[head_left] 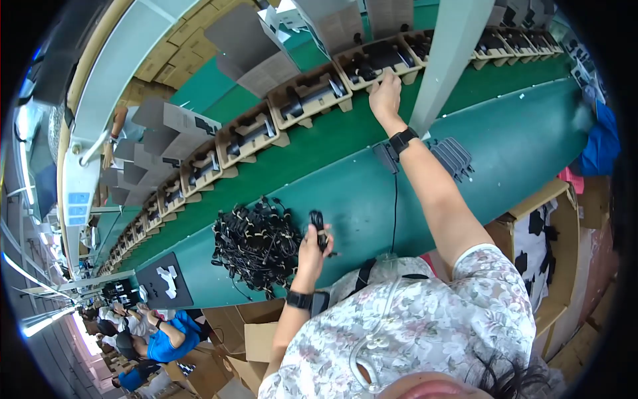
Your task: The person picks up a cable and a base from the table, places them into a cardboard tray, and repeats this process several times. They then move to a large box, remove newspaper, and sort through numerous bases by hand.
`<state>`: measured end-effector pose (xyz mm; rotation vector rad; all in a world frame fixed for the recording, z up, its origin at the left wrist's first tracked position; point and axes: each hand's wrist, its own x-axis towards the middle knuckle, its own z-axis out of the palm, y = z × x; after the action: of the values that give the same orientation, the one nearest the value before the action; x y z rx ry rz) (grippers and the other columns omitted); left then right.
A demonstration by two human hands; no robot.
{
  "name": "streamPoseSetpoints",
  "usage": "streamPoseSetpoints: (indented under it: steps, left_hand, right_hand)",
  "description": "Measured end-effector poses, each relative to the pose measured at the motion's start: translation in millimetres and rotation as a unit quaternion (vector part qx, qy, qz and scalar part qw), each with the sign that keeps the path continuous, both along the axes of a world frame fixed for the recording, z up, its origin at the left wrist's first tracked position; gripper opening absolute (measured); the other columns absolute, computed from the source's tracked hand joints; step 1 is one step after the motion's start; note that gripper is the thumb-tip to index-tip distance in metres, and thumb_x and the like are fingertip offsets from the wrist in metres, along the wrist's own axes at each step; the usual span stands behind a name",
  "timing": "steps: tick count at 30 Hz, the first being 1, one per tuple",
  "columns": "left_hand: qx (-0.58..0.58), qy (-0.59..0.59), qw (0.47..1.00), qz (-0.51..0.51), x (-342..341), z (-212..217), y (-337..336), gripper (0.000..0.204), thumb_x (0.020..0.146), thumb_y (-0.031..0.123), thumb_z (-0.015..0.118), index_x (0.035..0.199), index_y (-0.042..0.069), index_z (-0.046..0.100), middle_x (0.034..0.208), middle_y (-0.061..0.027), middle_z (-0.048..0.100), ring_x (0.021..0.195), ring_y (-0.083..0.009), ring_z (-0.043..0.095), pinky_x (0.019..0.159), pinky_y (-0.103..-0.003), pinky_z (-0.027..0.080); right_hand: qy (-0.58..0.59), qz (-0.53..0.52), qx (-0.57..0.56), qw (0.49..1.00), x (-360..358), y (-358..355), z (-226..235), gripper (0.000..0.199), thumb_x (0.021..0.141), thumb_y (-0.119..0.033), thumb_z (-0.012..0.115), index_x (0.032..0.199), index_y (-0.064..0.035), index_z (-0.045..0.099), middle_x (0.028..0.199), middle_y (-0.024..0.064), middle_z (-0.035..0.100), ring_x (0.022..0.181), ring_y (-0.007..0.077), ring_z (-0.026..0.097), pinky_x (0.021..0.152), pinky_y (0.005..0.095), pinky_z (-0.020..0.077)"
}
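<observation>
Left hand closed around a bundled cable beside the cable pile on the tabletop. Right hand at a tray on the belt; grip unclear. Best seated flat into an empty slot.

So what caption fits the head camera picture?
Left hand holds a bundled black cable; right hand reaches a cardboard tray.

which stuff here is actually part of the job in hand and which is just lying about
In use:
- left hand closed on a bundled black cable
- right hand at a cardboard tray on the belt
- pile of black cables

Lying about:
- black ribbed parts
- black foam insert
- open carton beside the bench
</observation>
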<state>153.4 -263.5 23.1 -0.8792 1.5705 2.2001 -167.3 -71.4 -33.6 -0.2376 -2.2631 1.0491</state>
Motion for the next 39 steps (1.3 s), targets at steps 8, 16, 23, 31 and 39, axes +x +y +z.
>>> streamPoseSetpoints:
  steps: [8, 16, 23, 31, 39]
  left_hand:
    - [-0.009, -0.071, 0.997, 0.036, 53.6, -1.0, -42.6, 0.047, 0.093, 0.043, 0.036, 0.1, 0.0, 0.055, 0.069, -0.0034, 0.056, 0.054, -0.0099, 0.048, 0.046, -0.02, 0.032]
    - [0.014, -0.108, 0.994, -0.01, 46.2, -19.3, -61.8, 0.046, 0.094, 0.04, 0.036, 0.1, -0.001, 0.055, 0.071, -0.0043, 0.056, 0.053, -0.0109, 0.046, 0.046, -0.021, 0.032]
    - [0.032, -0.1, 0.993, -0.05, 31.6, -25.6, -69.3, 0.043, 0.095, 0.038, 0.036, 0.103, -0.001, 0.054, 0.071, -0.0044, 0.056, 0.052, -0.0098, 0.045, 0.045, -0.021, 0.03]
    - [0.042, -0.102, 0.993, -0.042, 34.8, -28.7, -85.3, 0.043, 0.095, 0.036, 0.035, 0.104, -0.002, 0.053, 0.071, -0.0048, 0.056, 0.052, -0.0097, 0.045, 0.044, -0.021, 0.03]
    - [0.04, -0.088, 0.994, -0.041, 34.4, -23.7, -87.8, 0.042, 0.095, 0.036, 0.035, 0.104, -0.002, 0.053, 0.071, -0.0047, 0.056, 0.052, -0.0103, 0.046, 0.044, -0.021, 0.03]
  right_hand:
    - [-0.037, -0.08, 0.163, 0.983, -31.4, -2.7, -8.0, 0.039, 0.078, -0.021, 0.061, 0.113, -0.0069, 0.053, 0.107, 0.0113, 0.053, 0.102, 0.0331, 0.048, 0.082, 0.0387, 0.0407]
    - [-0.065, 0.077, 0.194, 0.976, -56.0, -23.5, 1.3, 0.033, 0.076, -0.021, 0.06, 0.106, -0.0075, 0.056, 0.088, 0.0083, 0.058, 0.091, 0.0282, 0.052, 0.078, 0.0375, 0.0413]
    - [-0.126, 0.074, 0.309, 0.94, -55.4, -54.8, 2.5, 0.021, 0.079, -0.013, 0.051, 0.098, -0.0066, 0.056, 0.088, 0.0097, 0.057, 0.089, 0.0279, 0.052, 0.077, 0.037, 0.0432]
    - [-0.044, 0.068, 0.267, 0.96, -78.0, -37.4, -16.1, 0.022, 0.077, -0.015, 0.056, 0.098, -0.0079, 0.059, 0.096, 0.0137, 0.057, 0.093, 0.0285, 0.053, 0.075, 0.0371, 0.0448]
    - [-0.113, 0.099, 0.254, 0.956, -80.0, -40.0, -7.7, 0.028, 0.08, -0.019, 0.052, 0.105, -0.0071, 0.06, 0.108, 0.0122, 0.056, 0.107, 0.0268, 0.048, 0.086, 0.0392, 0.0411]
